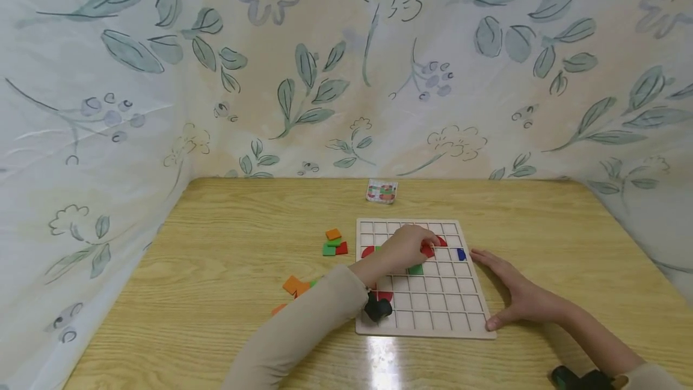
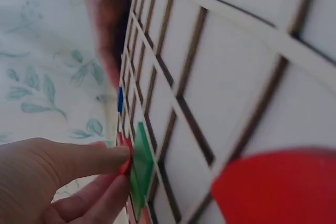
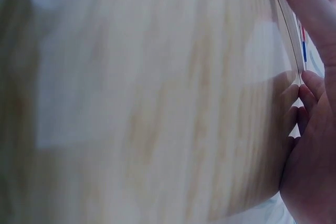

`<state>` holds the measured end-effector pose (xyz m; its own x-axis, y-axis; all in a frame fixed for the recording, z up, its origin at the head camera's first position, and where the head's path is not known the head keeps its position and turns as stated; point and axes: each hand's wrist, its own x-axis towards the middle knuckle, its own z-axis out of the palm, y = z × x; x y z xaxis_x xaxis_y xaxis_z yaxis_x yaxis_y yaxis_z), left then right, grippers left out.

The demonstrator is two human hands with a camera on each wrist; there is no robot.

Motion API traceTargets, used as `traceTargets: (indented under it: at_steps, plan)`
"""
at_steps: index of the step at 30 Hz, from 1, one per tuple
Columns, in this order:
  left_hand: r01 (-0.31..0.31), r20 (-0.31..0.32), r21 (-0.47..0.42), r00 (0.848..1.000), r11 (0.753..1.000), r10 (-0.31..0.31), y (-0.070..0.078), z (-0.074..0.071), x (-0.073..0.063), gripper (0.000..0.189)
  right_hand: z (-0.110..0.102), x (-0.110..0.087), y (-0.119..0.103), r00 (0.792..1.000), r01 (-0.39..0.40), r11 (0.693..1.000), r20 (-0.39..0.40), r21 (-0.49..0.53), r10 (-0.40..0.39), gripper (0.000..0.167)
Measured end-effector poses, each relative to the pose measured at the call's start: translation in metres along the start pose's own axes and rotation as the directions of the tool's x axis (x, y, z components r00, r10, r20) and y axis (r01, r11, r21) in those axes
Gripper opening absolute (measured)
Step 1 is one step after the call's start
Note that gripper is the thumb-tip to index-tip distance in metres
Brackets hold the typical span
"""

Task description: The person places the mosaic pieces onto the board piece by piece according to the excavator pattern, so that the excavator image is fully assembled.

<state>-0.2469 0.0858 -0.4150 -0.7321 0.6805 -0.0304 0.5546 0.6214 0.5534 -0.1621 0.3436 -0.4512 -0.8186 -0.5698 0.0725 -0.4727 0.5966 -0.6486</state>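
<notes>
The big board (image 1: 448,303) lies under the left hand's (image 1: 402,250) fingers, the right hand (image 1: 517,292) touches its edge with loose fingers, and a green piece (image 2: 143,156) beside the pinching left fingers could get bumped if their red piece (image 1: 428,251) slips.

The yellow-brown bench (image 1: 243,215) shows a wood grain under a smooth, glossy finish, with a bright patch of glare near its front edge. The pale, square-celled grid board (image 1: 440,303) looks like matt wood, its raised strips dark along their sides. The flat red round-edged piece (image 2: 286,187) and the thin green flat piece (image 2: 142,158) look smooth, perhaps plastic or painted wood. The white, floral-printed hanging (image 1: 216,101) looks like softly creased cloth; the beige sleeve (image 1: 303,324) is matt fabric.
</notes>
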Motion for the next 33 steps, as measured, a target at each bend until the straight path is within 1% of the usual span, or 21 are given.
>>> traceTargets:
  at_steps: [2,8,11,14,17,21,29,33]
  plan:
    - [-0.001,-0.007,-0.010,1.000,1.000,0.001,-0.0002,-0.0008,-0.0006,0.031,-0.0005,-0.0001,-0.0005,1.000,0.002,1.000,0.000,0.000,-0.002,0.113]
    - [-0.006,-0.034,0.034,0.999,0.999,0.007,-0.0021,-0.0009,-0.0003,0.029,-0.0008,0.0000,-0.0011,1.000,-0.005,1.000,0.005,0.016,0.005,0.114]
    - [-0.004,-0.034,0.035,0.999,0.999,0.005,-0.0037,-0.0013,0.0002,0.030,-0.0005,-0.0001,-0.0003,1.000,-0.010,1.000,0.003,0.019,0.010,0.114]
    - [-0.016,-0.026,0.037,1.000,0.999,0.017,-0.0052,-0.0017,0.0000,0.031,0.0001,-0.0002,0.0006,1.000,-0.007,1.000,0.000,0.016,0.007,0.114]
    - [-0.039,-0.028,0.007,0.999,0.999,0.040,-0.0067,-0.0020,0.0006,0.029,0.0004,-0.0001,0.0013,1.000,-0.001,1.000,-0.001,0.010,0.001,0.114]
    - [-0.053,-0.036,-0.048,0.998,0.997,0.051,-0.0081,-0.0021,0.0024,0.025,0.0001,0.0001,0.0009,1.000,0.005,1.000,0.000,0.004,-0.005,0.114]
    - [-0.085,-0.032,-0.028,0.996,0.996,0.084,-0.0064,-0.0018,0.0028,0.027,-0.0008,0.0012,-0.0011,1.000,0.010,1.000,-0.010,0.008,-0.010,0.114]
    - [-0.082,-0.029,-0.015,0.996,0.997,0.082,-0.0047,-0.0012,0.0022,0.028,-0.0006,0.0007,-0.0009,1.000,-0.006,1.000,-0.004,0.006,0.006,0.114]
